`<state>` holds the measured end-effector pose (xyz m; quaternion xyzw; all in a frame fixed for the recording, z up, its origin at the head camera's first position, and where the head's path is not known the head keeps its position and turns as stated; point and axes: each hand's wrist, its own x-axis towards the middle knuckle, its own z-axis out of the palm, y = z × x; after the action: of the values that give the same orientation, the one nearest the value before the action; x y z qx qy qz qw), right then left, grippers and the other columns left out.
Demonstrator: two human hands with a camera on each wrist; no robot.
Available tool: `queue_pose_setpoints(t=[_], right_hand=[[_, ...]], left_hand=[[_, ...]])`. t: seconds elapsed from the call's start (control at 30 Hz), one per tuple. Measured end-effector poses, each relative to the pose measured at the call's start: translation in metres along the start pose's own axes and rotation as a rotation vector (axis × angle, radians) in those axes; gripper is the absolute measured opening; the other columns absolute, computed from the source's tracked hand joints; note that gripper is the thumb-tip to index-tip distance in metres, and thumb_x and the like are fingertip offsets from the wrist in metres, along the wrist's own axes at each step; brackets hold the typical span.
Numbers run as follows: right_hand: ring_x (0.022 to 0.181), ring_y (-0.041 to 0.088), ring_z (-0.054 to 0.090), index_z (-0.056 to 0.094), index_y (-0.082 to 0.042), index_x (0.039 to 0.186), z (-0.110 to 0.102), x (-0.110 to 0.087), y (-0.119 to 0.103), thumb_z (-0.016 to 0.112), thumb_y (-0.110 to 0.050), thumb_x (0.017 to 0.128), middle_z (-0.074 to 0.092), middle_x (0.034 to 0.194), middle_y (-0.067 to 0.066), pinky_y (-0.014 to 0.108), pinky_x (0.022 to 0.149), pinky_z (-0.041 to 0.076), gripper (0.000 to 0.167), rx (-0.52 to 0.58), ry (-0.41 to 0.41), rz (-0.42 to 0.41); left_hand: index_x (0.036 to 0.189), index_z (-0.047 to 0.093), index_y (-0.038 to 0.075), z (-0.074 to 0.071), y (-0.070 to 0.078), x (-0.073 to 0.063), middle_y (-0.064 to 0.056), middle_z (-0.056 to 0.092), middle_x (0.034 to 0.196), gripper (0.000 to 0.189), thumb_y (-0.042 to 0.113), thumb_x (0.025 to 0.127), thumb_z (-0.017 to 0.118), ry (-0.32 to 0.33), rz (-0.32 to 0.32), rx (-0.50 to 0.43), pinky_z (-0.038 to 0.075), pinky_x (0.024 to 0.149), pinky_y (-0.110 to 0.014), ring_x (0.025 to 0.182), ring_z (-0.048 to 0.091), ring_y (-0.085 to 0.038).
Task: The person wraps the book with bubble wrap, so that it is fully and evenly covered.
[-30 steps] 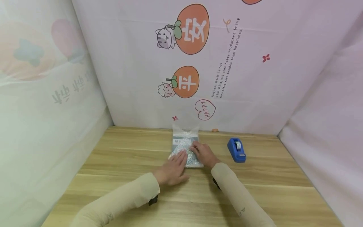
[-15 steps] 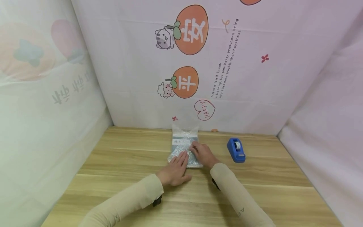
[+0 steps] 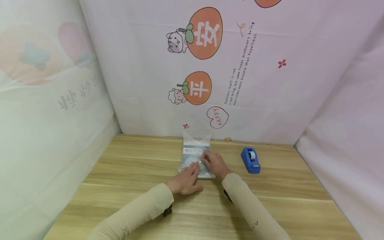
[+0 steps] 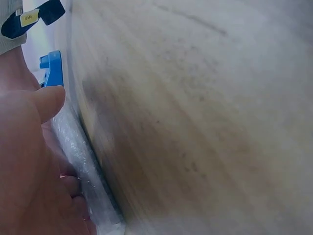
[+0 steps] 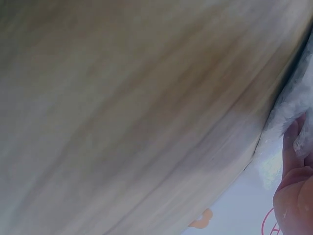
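A flat blue-grey item [image 3: 196,151] with a white lettered band, perhaps a book, lies on the table in clear bubble wrap [image 3: 196,138]. The wrap sticks out past its far end. On the near left part my left hand [image 3: 186,180] rests with fingers extended, pressing the wrap. The left wrist view shows that hand's thumb apart from the others and the wrapped item's edge [image 4: 85,164] below the fingers. At the right side my right hand [image 3: 213,162], fingers bent, pinches a fold of the wrap. A piece of wrap [image 5: 305,137] hides its fingertips in the right wrist view.
To the right of the package stands a blue tape dispenser [image 3: 251,160] with a roll in it. The wooden table [image 3: 144,156] ends at a printed white cloth [image 3: 150,110] behind, close to the wrap's far end. Cloth walls rise on both sides.
My left hand has shifted slightly right and toward me on the wrap, its thumb stretching farther right. My right hand keeps its place, and the package has barely moved.
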<state>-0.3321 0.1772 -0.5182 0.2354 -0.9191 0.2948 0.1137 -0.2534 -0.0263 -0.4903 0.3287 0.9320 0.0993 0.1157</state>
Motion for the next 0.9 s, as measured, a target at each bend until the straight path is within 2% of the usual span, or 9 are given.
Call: queue_pose_setpoints(t=[0.27,0.37,0.5,0.6,0.77,0.83,0.9], right_hand=[[0.103,0.026,0.079,0.070,-0.013,0.097,-0.001,0.006,0.000,0.080,-0.006,0.093,0.081,0.104,0.008,0.041,0.092,0.065,0.013,0.058,0.008,0.092],[0.102,0.028,0.078,0.069,-0.010,0.098,-0.004,0.009,-0.003,0.081,-0.005,0.091,0.080,0.105,0.011,0.042,0.091,0.065,0.015,0.023,-0.002,0.099],[0.107,0.033,0.076,0.070,-0.002,0.110,-0.011,0.012,-0.012,0.080,-0.004,0.091,0.079,0.112,0.018,0.046,0.094,0.063,0.022,-0.030,-0.039,0.109],[0.112,0.033,0.075,0.072,0.000,0.116,-0.016,0.013,-0.017,0.079,-0.005,0.093,0.078,0.118,0.017,0.046,0.098,0.062,0.025,-0.092,-0.075,0.080],[0.115,0.032,0.075,0.075,0.001,0.120,-0.024,0.014,-0.018,0.074,-0.009,0.098,0.078,0.121,0.017,0.046,0.101,0.061,0.024,-0.163,-0.134,-0.041],[0.119,0.034,0.073,0.073,0.003,0.125,-0.028,0.015,-0.017,0.072,-0.012,0.101,0.076,0.126,0.019,0.048,0.105,0.059,0.028,-0.154,-0.172,-0.039],[0.127,0.036,0.069,0.069,0.005,0.132,-0.034,0.017,-0.016,0.069,-0.016,0.103,0.072,0.134,0.021,0.051,0.110,0.056,0.035,-0.135,-0.218,-0.003]], left_hand=[[0.168,0.018,-0.001,-0.002,0.001,0.005,-0.017,0.010,0.178,0.089,0.059,0.108,0.045,-0.018,-0.026,-0.023,0.020,0.135,-0.051,0.167,0.011,-0.031],[0.168,0.019,0.000,0.000,0.001,0.007,-0.017,0.011,0.178,0.089,0.061,0.108,0.044,-0.022,-0.033,-0.018,0.020,0.135,-0.050,0.167,0.011,-0.031],[0.168,0.020,0.000,0.000,0.002,0.006,-0.016,0.012,0.178,0.089,0.062,0.108,0.044,-0.024,-0.043,-0.015,0.020,0.135,-0.049,0.167,0.012,-0.030],[0.167,0.021,0.000,-0.001,0.002,0.006,-0.016,0.012,0.178,0.089,0.062,0.107,0.044,-0.023,-0.051,-0.011,0.021,0.135,-0.049,0.167,0.013,-0.030],[0.168,0.022,0.001,-0.001,0.001,0.006,-0.015,0.013,0.179,0.089,0.062,0.107,0.045,-0.024,-0.061,-0.015,0.021,0.135,-0.049,0.167,0.013,-0.029],[0.167,0.022,0.001,-0.001,0.000,0.007,-0.015,0.014,0.178,0.089,0.062,0.107,0.045,-0.024,-0.061,-0.016,0.021,0.135,-0.048,0.167,0.013,-0.029],[0.167,0.023,0.001,-0.002,0.001,0.007,-0.015,0.014,0.178,0.088,0.061,0.107,0.046,-0.023,-0.060,-0.018,0.021,0.135,-0.048,0.167,0.013,-0.029]])
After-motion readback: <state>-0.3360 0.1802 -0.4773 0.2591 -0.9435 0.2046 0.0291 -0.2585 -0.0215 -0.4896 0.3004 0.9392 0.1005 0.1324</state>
